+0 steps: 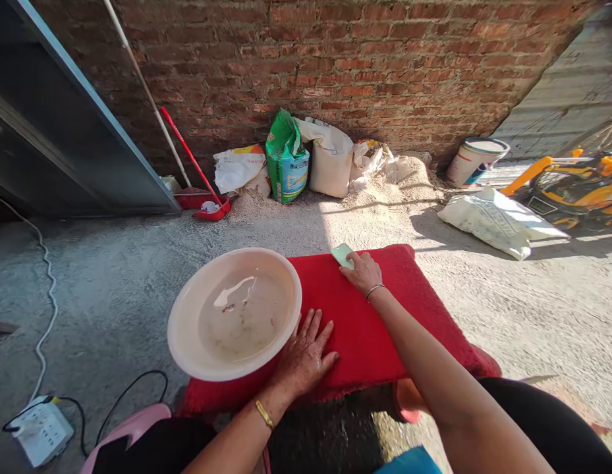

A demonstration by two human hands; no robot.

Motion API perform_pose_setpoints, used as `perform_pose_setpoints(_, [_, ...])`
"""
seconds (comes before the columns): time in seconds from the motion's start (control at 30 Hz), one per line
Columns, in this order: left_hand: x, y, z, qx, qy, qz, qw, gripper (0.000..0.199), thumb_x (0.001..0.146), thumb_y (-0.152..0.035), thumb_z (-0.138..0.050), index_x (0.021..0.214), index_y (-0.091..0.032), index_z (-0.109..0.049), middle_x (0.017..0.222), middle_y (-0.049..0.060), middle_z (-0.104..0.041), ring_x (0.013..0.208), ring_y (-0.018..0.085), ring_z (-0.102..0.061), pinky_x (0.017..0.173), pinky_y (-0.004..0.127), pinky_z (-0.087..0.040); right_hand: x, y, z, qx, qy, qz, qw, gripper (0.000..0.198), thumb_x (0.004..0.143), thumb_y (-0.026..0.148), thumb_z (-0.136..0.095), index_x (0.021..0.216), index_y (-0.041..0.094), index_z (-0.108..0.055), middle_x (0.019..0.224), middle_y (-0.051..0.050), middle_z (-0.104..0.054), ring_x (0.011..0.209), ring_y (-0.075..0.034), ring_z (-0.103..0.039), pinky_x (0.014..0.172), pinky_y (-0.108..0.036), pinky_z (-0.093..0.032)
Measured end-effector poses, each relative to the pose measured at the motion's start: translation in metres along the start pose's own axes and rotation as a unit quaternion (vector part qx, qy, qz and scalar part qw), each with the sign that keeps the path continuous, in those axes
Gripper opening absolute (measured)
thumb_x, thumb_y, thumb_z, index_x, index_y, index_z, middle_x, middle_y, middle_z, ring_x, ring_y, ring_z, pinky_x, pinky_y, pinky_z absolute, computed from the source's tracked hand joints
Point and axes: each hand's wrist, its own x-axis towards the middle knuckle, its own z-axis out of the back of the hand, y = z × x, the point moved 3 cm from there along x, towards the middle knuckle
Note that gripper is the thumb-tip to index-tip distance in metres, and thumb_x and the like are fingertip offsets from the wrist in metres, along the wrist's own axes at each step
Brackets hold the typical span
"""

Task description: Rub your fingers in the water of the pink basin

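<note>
A red cloth with a fuzzy surface lies over a low stand in front of me. My left hand rests flat on its near part, fingers spread, beside a basin. This pale basin sits on the cloth's left side and holds cloudy water with small bits in it. At the far edge of the cloth, my right hand grips a pale green flat block with rounded corners. Whether that is soap or a brush I cannot tell. What holds the cloth up is mostly hidden.
A green bag and a white sack lean on the brick wall. A red dustpan stands left of them. A bucket, another sack and an orange bicycle are at right. A power strip lies at lower left.
</note>
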Motion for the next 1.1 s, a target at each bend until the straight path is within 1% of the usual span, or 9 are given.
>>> perform_pose_setpoints(0.13, [0.000, -0.001, 0.001, -0.001, -0.004, 0.000, 1.000, 0.060, 0.088, -0.054, -0.047, 0.140, -0.026, -0.042, 0.151, 0.011, -0.030, 0.140, 0.029, -0.026, 0.113, 0.050, -0.028, -0.002, -0.096, 0.024, 0.005, -0.018, -0.161, 0.987, 0.045, 0.084, 0.052, -0.053, 0.120, 0.025, -0.057, 0.108, -0.013, -0.051, 0.095, -0.027, -0.057, 0.079, -0.038, -0.040])
perform_pose_setpoints(0.23, [-0.001, -0.001, 0.000, 0.002, -0.010, -0.005, 1.000, 0.059, 0.088, -0.053, -0.047, 0.140, -0.025, -0.042, 0.151, 0.011, -0.030, 0.140, 0.029, -0.025, 0.113, 0.051, -0.027, -0.020, -0.121, 0.033, 0.012, -0.035, -0.212, 0.977, 0.047, 0.084, 0.053, -0.054, 0.119, 0.023, -0.057, 0.107, -0.013, -0.051, 0.092, -0.026, -0.057, 0.078, -0.037, -0.041])
perform_pose_setpoints(0.3, [0.000, -0.001, -0.002, 0.005, -0.013, -0.007, 1.000, 0.059, 0.088, -0.053, -0.047, 0.140, -0.025, -0.042, 0.151, 0.012, -0.031, 0.140, 0.029, -0.025, 0.113, 0.051, -0.026, -0.036, -0.105, 0.028, 0.022, -0.044, -0.170, 0.984, 0.045, 0.084, 0.053, -0.054, 0.118, 0.024, -0.057, 0.104, -0.011, -0.051, 0.088, -0.024, -0.057, 0.076, -0.034, -0.041])
perform_pose_setpoints(0.47, [0.001, 0.001, -0.007, 0.017, -0.014, -0.009, 1.000, 0.058, 0.088, -0.052, -0.047, 0.139, -0.024, -0.043, 0.151, 0.012, -0.031, 0.140, 0.029, -0.025, 0.114, 0.051, -0.024, -0.073, -0.013, -0.001, 0.002, -0.039, 0.037, 0.999, 0.037, 0.086, 0.050, -0.054, 0.114, 0.027, -0.059, 0.097, -0.007, -0.053, 0.084, -0.020, -0.055, 0.074, -0.030, -0.038])
perform_pose_setpoints(0.53, [0.001, 0.002, -0.009, 0.023, -0.016, -0.009, 1.000, 0.057, 0.089, -0.053, -0.046, 0.139, -0.026, -0.043, 0.151, 0.012, -0.030, 0.140, 0.028, -0.025, 0.114, 0.051, -0.024, -0.078, 0.003, -0.007, -0.026, -0.028, 0.072, 0.997, 0.036, 0.085, 0.050, -0.055, 0.113, 0.028, -0.060, 0.099, -0.007, -0.053, 0.088, -0.021, -0.055, 0.077, -0.030, -0.037])
perform_pose_setpoints(0.6, [-0.001, 0.002, -0.011, 0.027, -0.022, -0.007, 0.999, 0.056, 0.089, -0.053, -0.045, 0.139, -0.026, -0.043, 0.151, 0.011, -0.031, 0.140, 0.028, -0.025, 0.114, 0.050, -0.023, -0.078, -0.007, -0.004, -0.046, -0.017, 0.050, 0.998, 0.038, 0.086, 0.051, -0.054, 0.115, 0.028, -0.059, 0.101, -0.008, -0.053, 0.090, -0.022, -0.055, 0.077, -0.031, -0.038])
perform_pose_setpoints(0.8, [-0.002, 0.003, -0.009, 0.019, -0.033, 0.001, 0.999, 0.054, 0.090, -0.051, -0.045, 0.137, -0.026, -0.045, 0.150, 0.010, -0.033, 0.140, 0.027, -0.027, 0.114, 0.048, -0.023, -0.087, -0.082, 0.030, -0.072, 0.000, -0.101, 0.992, 0.044, 0.088, 0.054, -0.049, 0.120, 0.025, -0.055, 0.101, -0.011, -0.053, 0.086, -0.024, -0.059, 0.070, -0.032, -0.039])
perform_pose_setpoints(1.0, [-0.001, -0.007, -0.005, 0.004, -0.008, 0.016, 1.000, 0.051, 0.089, -0.047, -0.048, 0.135, -0.022, -0.048, 0.147, 0.013, -0.037, 0.138, 0.031, -0.029, 0.113, 0.053, -0.024, -0.135, -0.047, 0.018, -0.033, -0.011, 0.068, 0.997, 0.035, 0.087, 0.050, -0.053, 0.113, 0.026, -0.058, 0.096, -0.007, -0.053, 0.083, -0.021, -0.058, 0.067, -0.028, -0.039])
perform_pose_setpoints(1.1, [-0.004, -0.026, 0.027, -0.043, -0.026, -0.016, 0.999, 0.047, 0.090, -0.038, -0.048, 0.133, -0.019, -0.048, 0.140, 0.015, -0.044, 0.132, 0.028, -0.039, 0.107, 0.049, -0.036, -0.146, -0.041, 0.006, -0.002, -0.004, 0.077, 0.997, 0.032, 0.086, 0.047, -0.055, 0.109, 0.025, -0.059, 0.093, -0.005, -0.054, 0.079, -0.019, -0.058, 0.064, -0.027, -0.039])
